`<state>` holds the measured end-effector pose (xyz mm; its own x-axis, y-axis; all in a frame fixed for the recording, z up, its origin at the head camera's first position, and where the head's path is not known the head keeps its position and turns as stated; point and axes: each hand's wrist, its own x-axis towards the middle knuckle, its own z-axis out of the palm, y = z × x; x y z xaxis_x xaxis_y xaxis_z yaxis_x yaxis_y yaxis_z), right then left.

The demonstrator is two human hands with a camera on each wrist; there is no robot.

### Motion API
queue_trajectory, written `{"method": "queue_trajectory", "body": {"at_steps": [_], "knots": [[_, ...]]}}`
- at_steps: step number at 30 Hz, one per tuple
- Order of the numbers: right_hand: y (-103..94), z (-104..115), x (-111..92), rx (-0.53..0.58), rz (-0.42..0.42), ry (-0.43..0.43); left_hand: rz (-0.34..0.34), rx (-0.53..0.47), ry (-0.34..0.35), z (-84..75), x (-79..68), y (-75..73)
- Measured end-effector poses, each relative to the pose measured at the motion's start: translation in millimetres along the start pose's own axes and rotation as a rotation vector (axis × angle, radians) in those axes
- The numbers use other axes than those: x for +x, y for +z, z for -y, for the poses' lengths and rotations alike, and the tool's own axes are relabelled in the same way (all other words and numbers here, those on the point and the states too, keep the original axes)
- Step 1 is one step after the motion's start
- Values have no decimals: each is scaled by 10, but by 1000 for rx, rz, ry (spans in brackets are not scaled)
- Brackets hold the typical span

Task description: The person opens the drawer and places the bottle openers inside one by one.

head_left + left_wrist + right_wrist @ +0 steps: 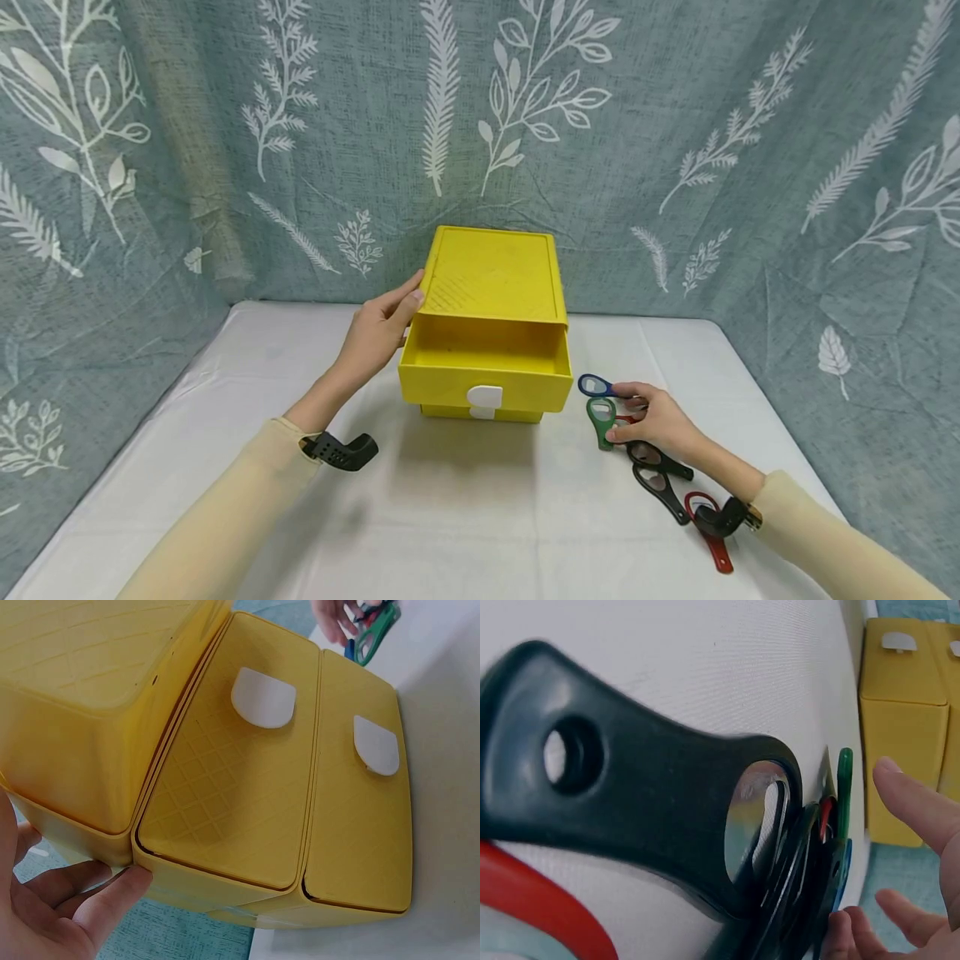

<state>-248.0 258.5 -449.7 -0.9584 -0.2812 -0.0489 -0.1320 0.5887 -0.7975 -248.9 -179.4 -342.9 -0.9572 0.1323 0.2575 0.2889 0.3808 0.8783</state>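
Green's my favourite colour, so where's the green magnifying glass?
In the head view, the green magnifying glass is right of the yellow drawers, just below the blue one, by the right hand.

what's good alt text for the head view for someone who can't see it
A person's left hand rests against a yellow drawer unit with its top drawer pulled out; their right hand is down among blue, green, red and black magnifying glasses on a white cloth. A leaf-patterned curtain hangs behind.

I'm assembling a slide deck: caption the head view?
Left hand on a yellow drawer unit, top drawer open; right hand among magnifying glasses.
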Motion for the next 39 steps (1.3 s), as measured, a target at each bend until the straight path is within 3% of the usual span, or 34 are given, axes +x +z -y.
{"method": "queue_trajectory", "body": {"at_steps": [16, 27, 39], "knots": [[72, 8, 58, -107, 122, -169, -2, 2, -5, -8, -11, -4], [60, -35, 65, -43, 74, -183, 0, -5, 1, -14, -11, -5], [64, -17, 81, -85, 69, -216, 3, 7, 0, -19, -6, -1]]}}
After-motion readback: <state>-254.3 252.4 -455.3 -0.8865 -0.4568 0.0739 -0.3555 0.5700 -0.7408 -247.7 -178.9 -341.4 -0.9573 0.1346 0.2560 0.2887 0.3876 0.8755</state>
